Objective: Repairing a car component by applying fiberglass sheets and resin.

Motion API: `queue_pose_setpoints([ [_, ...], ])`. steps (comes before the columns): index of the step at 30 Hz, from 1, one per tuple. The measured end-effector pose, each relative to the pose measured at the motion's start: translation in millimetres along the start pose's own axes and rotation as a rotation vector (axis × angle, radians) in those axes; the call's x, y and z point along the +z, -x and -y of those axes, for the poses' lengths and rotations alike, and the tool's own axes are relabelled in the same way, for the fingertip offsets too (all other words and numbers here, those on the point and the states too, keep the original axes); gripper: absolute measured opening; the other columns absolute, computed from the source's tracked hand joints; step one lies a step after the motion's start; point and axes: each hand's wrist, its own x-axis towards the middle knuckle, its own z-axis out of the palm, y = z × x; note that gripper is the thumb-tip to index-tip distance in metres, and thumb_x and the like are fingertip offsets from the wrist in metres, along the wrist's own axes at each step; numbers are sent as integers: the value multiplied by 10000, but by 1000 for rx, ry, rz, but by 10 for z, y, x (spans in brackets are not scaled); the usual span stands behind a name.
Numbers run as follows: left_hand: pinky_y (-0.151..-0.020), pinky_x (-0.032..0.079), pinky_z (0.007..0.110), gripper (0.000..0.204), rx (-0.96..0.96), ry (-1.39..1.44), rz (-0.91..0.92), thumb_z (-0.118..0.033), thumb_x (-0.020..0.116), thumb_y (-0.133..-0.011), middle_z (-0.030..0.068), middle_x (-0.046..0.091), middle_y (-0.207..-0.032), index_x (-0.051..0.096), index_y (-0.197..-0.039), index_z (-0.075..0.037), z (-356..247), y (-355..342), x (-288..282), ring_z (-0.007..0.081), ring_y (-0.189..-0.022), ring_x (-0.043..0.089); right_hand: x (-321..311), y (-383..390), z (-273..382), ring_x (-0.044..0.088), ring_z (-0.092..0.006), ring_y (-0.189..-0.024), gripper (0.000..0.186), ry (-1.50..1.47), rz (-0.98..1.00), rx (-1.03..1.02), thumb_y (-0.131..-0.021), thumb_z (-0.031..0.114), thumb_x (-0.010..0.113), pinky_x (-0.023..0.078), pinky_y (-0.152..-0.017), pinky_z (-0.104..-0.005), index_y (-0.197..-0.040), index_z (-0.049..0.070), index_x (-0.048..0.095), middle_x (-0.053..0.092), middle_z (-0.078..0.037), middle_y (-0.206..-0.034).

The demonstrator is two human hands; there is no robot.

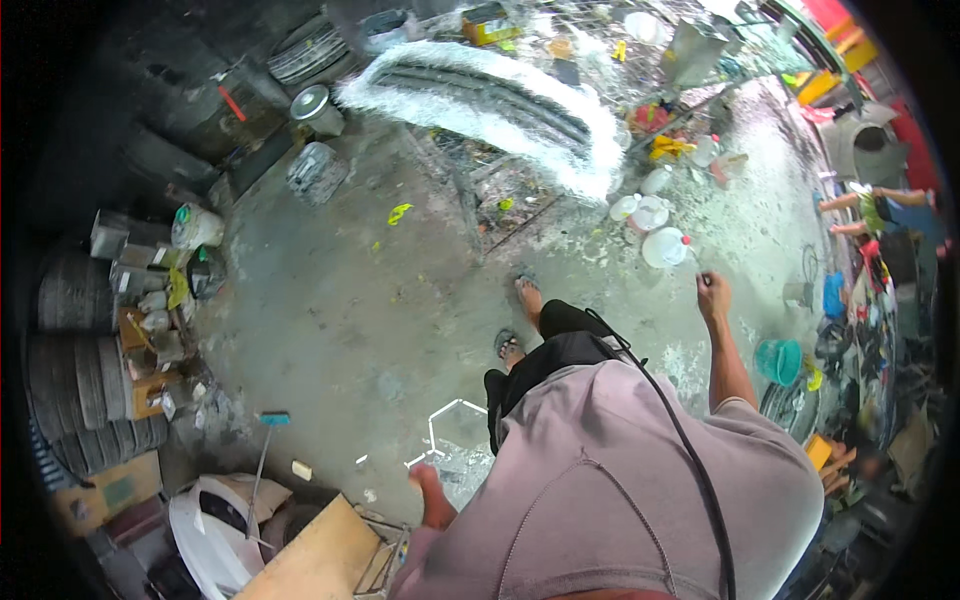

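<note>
My right hand [713, 296] is held out at the right with its fingers curled closed. A small dark spot shows at the fingers, but what they hold, if anything, I cannot make out. Nearest to it stands a translucent white plastic jug [664, 249] with a red cap, apart from the hand. Low at my left side hangs my left hand [431, 492], its fingers mostly hidden. Pale lines [432, 428] run across the floor beside it. Ahead lies a long curved piece [470, 130] with shaggy white edges and a dark middle.
Several plastic jugs [649, 213] stand ahead to the right, with a teal bucket [779, 360] nearer me. Stacked tyres [75, 375] and containers line the left. A blue-headed broom [272, 419] leans by a white car part [200, 535]. Another person [885, 208] is at far right.
</note>
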Motion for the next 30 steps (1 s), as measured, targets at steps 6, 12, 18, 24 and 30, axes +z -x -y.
queue_pose_setpoints([
  [6,-860,526,496,248,-155,24,52,-314,583,-858,54,718,-1099,752,-1001,-203,-676,702,381,219,-1067,671,-70,1351,-1393,693,-235,-751,264,-149,28,390,-763,125,602,528,-697,-354,-958,58,768,720,-160,-807],
  [12,-654,521,415,217,145,240,-252,-278,588,-864,74,698,-847,708,-797,-110,-1376,-303,-584,267,-800,677,110,873,-1018,696,-194,-808,324,-314,114,385,-837,237,713,546,-754,-313,-1080,22,718,732,-141,-884],
  [18,-588,495,295,176,180,1601,-578,-168,576,-956,58,651,-804,666,-1015,-30,-1966,-509,-2865,140,-667,609,281,-911,-63,698,-210,-848,365,-434,58,50,-833,235,722,543,-790,-329,-1138,35,701,731,-132,-999],
  [24,-574,469,290,234,-16,1524,-608,-262,557,-1000,45,630,-813,642,-1022,-45,-2328,-177,-3490,123,-644,581,944,-3781,1145,706,-256,-917,401,-543,29,-179,-811,269,739,532,-832,-340,-1147,52,701,722,-169,-1034],
  [30,-486,451,259,74,-671,1663,-272,-108,653,-869,51,656,-779,635,-901,-44,-3425,644,-2677,144,-578,596,1837,-6017,2291,693,-337,-1002,551,-412,106,-56,-767,416,761,544,-864,-399,-1129,7,680,715,-202,-1034],
])
